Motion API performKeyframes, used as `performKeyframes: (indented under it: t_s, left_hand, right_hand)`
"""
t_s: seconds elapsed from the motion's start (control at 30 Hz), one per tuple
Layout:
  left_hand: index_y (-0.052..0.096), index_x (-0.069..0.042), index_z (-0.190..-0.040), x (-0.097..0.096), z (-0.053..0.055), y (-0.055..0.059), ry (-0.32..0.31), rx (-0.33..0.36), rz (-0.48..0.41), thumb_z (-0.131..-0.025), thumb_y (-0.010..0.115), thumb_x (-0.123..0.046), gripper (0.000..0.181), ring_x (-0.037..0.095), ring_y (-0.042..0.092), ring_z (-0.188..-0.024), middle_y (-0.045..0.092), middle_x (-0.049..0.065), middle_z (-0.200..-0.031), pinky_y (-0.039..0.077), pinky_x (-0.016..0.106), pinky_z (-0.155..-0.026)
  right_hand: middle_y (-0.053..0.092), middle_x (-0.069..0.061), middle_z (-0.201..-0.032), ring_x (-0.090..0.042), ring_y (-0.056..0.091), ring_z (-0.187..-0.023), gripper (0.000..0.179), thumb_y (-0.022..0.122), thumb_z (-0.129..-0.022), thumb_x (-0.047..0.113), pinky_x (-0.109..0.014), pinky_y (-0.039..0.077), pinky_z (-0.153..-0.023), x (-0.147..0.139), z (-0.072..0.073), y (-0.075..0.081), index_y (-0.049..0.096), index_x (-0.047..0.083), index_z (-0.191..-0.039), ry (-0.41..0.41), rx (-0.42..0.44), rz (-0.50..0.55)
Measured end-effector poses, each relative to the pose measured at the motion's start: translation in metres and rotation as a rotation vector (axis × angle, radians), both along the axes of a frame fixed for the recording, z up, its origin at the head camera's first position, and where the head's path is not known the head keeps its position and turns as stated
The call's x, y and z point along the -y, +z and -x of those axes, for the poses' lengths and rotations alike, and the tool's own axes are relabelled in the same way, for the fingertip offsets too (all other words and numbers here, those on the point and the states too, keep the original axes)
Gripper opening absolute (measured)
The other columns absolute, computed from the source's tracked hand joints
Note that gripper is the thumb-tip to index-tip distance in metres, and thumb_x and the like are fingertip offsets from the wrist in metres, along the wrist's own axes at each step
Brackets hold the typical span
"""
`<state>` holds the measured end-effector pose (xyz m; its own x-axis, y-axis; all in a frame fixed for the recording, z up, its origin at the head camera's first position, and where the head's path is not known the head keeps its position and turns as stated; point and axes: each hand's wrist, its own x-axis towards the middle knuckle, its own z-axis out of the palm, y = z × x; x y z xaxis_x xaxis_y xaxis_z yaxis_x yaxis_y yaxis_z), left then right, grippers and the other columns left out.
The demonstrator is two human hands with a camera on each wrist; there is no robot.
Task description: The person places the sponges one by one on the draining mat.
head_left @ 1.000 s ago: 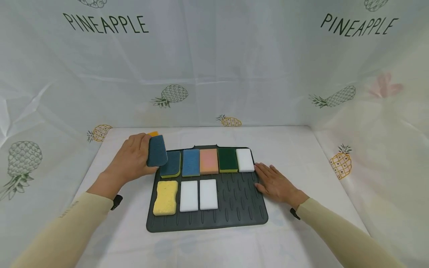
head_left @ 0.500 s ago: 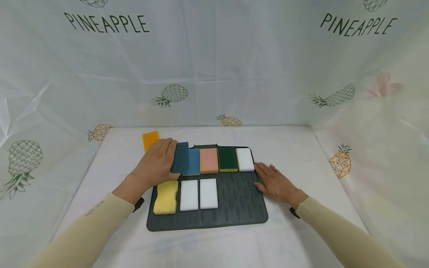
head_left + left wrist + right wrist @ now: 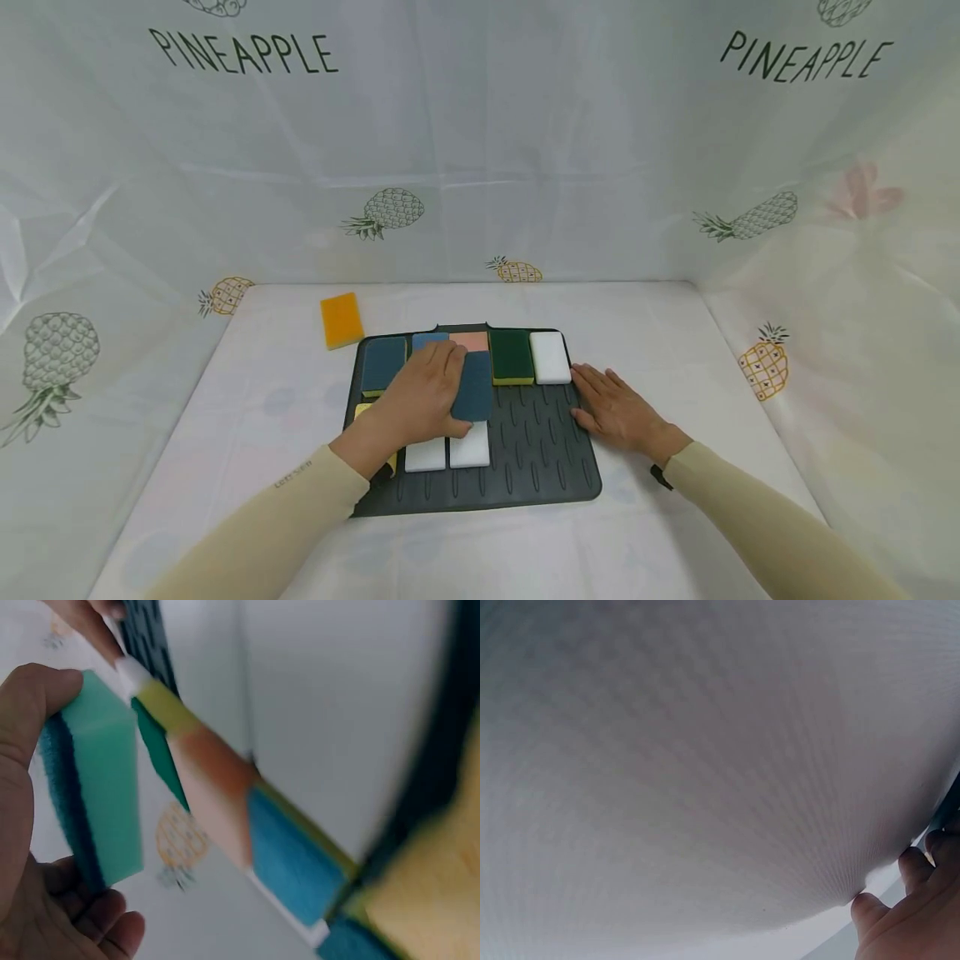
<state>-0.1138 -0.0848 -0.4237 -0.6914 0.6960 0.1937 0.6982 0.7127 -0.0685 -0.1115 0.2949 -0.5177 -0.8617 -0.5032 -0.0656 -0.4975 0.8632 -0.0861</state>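
My left hand (image 3: pixel 420 396) pinches a scouring sponge (image 3: pixel 474 387) between thumb and fingers, over the middle of the dark grey ribbed mat (image 3: pixel 543 467). Its dark blue scrub face shows in the head view; the left wrist view shows its green foam (image 3: pixel 109 795). Below it, two white sponges (image 3: pixel 469 452) are partly covered. A yellow sponge (image 3: pixel 363 409) is mostly hidden by the left hand. Along the mat's back row lie dark blue (image 3: pixel 381 365), blue, pink (image 3: pixel 470 340), dark green (image 3: pixel 512 354) and white sponges. My right hand (image 3: pixel 621 410) lies with straight fingers at the mat's right edge.
An orange sponge (image 3: pixel 342 320) lies on the white-covered table (image 3: pixel 630 325), off the mat's back left corner. A pineapple-print sheet (image 3: pixel 555 150) stands behind the table and along its sides.
My left hand has carried the sponge from the mat's back left corner rightward and slightly nearer, over the middle. The orange sponge has come into full view. The right hand stays put.
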Motion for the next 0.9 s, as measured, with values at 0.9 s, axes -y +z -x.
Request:
performKeyframes:
  t_s: [0.9]
  left_hand:
    - [0.051,0.002,-0.150,-0.076,-0.019,-0.041,0.044,0.240,0.080,-0.078,0.077,-0.079,0.111,0.026,0.055,-0.124,0.060,0.013,-0.144,0.049,0.039,-0.109]
  right_hand:
    - [0.035,-0.020,-0.169,-0.037,0.036,-0.157,0.074,0.052,-0.110,0.044,-0.059,0.030,-0.127,-0.002,0.000,-0.001,0.031,-0.003,-0.164,0.022,-0.035,0.003]
